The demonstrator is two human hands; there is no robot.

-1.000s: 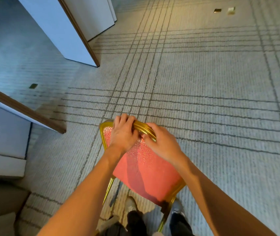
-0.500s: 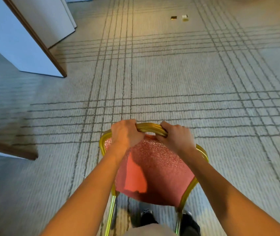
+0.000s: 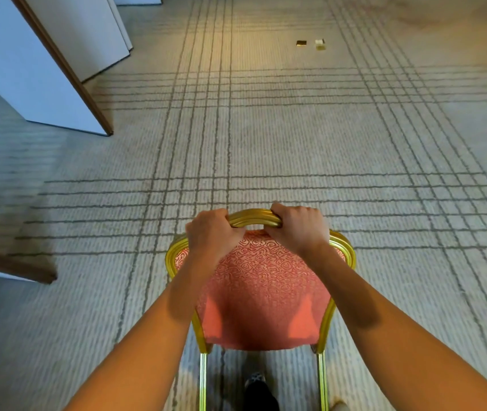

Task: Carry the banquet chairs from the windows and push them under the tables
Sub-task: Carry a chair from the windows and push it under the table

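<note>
Chair [image 3: 261, 280] swung square, hands spread wider; left hand [image 3: 211, 232], right hand [image 3: 298, 229] grip top rail.

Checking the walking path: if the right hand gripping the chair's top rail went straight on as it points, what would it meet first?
Probably nothing close: beyond the right hand lies only open carpet. Two small floor objects sit far ahead, roughly in line but down at floor level.
</note>
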